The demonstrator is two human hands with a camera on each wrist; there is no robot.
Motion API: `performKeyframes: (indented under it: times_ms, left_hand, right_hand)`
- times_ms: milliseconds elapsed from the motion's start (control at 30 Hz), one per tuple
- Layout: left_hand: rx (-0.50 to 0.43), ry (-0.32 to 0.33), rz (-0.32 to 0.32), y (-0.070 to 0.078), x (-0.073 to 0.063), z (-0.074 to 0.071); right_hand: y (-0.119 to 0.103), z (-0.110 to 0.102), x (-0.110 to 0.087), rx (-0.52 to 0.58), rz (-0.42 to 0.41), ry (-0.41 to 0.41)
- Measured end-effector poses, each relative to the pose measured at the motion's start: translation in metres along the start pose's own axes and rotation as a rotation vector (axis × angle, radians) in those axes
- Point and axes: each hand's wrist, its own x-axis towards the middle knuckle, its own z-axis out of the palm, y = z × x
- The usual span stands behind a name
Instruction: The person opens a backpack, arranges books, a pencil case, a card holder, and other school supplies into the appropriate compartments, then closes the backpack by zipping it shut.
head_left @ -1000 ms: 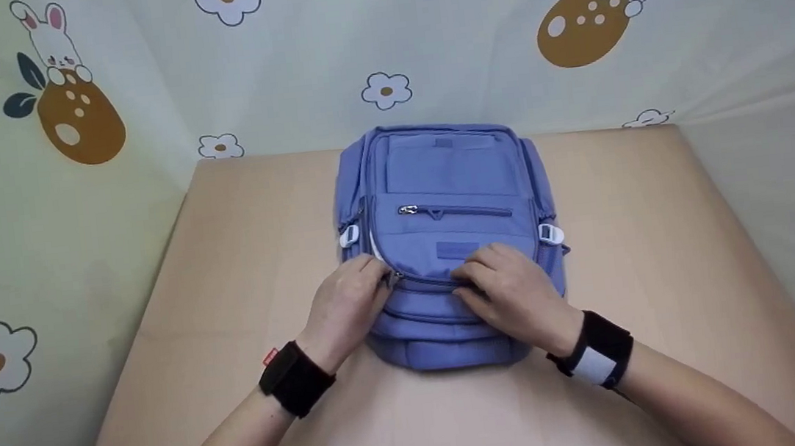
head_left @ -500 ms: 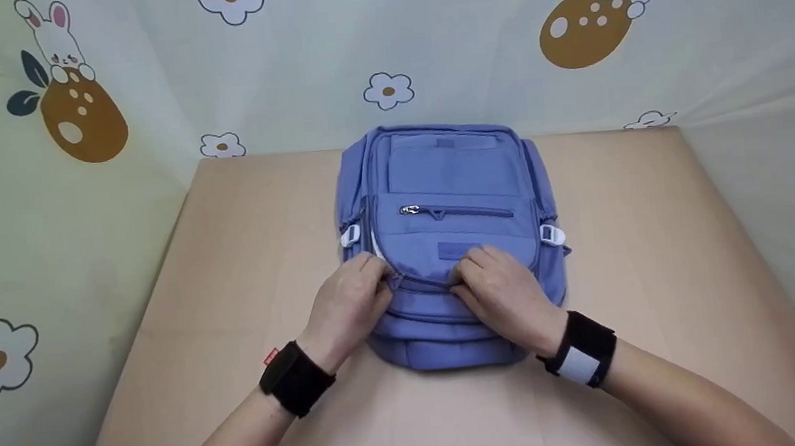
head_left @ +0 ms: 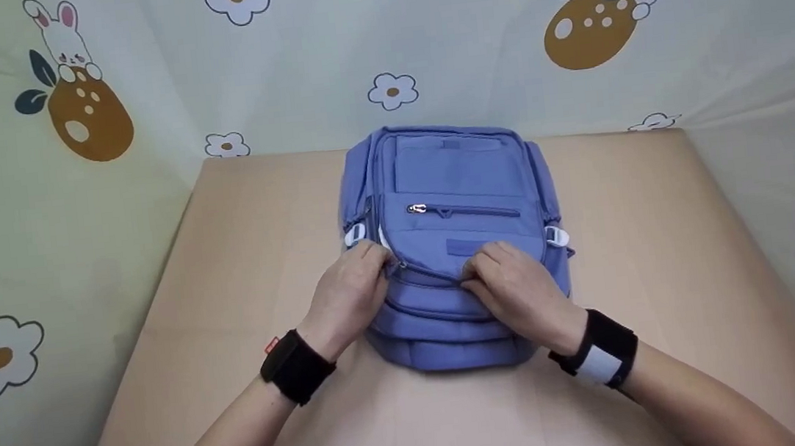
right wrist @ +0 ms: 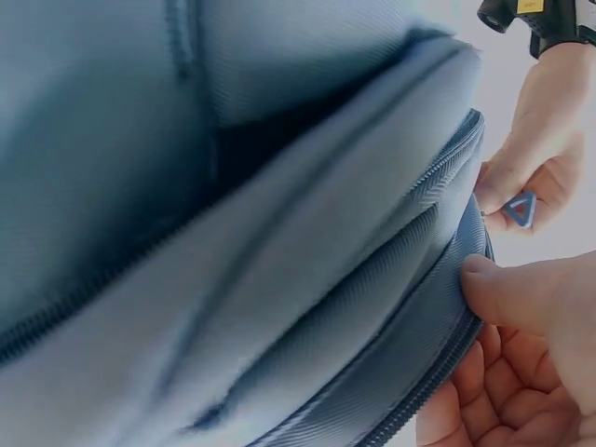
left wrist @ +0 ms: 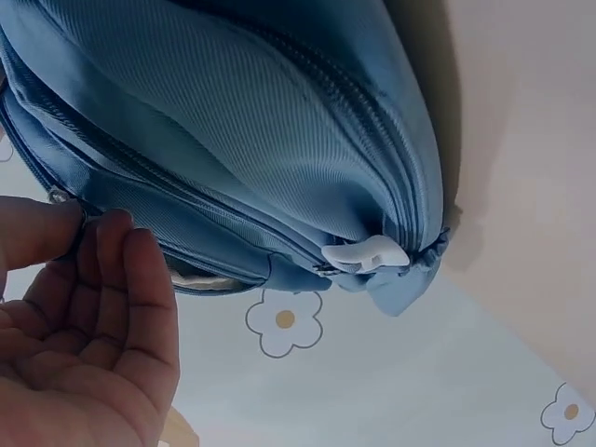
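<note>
A blue backpack (head_left: 465, 164) lies on its back with its front facing up. My left hand (head_left: 350, 294) pinches the zipper pull at the left end of the curved front pocket seam; its blue triangular tab (right wrist: 529, 207) pokes out between the fingers in the right wrist view. With thumb and fingers, my right hand (head_left: 519, 295) grips the pocket's lower edge (right wrist: 438, 307) beside the zipper, drawing the seam fairly straight between both hands. Left of the pull, the pocket gapes and a pale lining (left wrist: 200, 279) shows.
The backpack rests on a brown tabletop (head_left: 249, 216). White buckles (head_left: 556, 236) sit on both its sides, and a short zipper (head_left: 470, 209) crosses the upper front. Patterned fabric walls (head_left: 306, 55) enclose the table at the back and sides.
My left hand has moved slightly up the pocket's edge with the zipper pull. The right hand's fingers, loosely spread earlier, have closed on the fabric, and the seam between the hands looks straighter.
</note>
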Motion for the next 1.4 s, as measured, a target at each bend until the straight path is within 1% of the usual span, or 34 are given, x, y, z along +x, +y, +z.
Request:
performKeyframes:
  times_ms: [133,233,400,567,633,767,933,1067,1133,1233,1300,1400]
  left_hand:
    - [0.013,0.000,-0.064,-0.010,0.005,0.000]
    - [0.005,-0.005,-0.113,-0.019,0.008,0.001]
    - [-0.026,-0.026,-0.152,-0.027,0.010,0.003]
    - [-0.036,-0.041,-0.165,-0.027,0.009,0.002]
    - [-0.038,-0.044,-0.171,-0.027,0.009,0.002]
    - [-0.039,-0.039,-0.173,-0.027,0.009,0.002]
    - [-0.028,-0.035,-0.159,-0.027,0.009,0.004]
    - [-0.026,-0.029,-0.161,-0.028,0.008,0.004]
    - [-0.027,-0.025,-0.161,-0.028,0.007,0.004]
    - [-0.023,-0.025,-0.157,-0.028,0.006,0.004]
    - [-0.022,-0.031,-0.155,-0.028,0.006,0.004]
    - [-0.019,-0.040,-0.158,-0.028,0.006,0.004]
  right_hand:
    - [0.001,-0.005,-0.003,0.016,0.014,-0.001]
    - [0.001,-0.006,-0.005,0.028,0.028,-0.012]
    - [0.000,-0.004,-0.005,0.041,0.053,-0.048]
    - [-0.005,-0.007,0.004,0.025,0.070,-0.067]
    - [-0.009,-0.009,0.012,0.019,0.065,-0.068]
    - [-0.020,-0.010,0.033,0.006,0.030,-0.073]
    - [-0.034,-0.003,0.053,-0.054,0.001,-0.118]
    - [-0.040,0.010,0.065,-0.138,-0.027,-0.149]
    - [-0.040,0.017,0.069,-0.199,-0.053,-0.145]
    - [-0.038,0.028,0.070,-0.267,-0.095,-0.116]
    - [-0.036,0.034,0.068,-0.289,-0.125,-0.093]
    - [-0.035,0.041,0.064,-0.286,-0.147,-0.067]
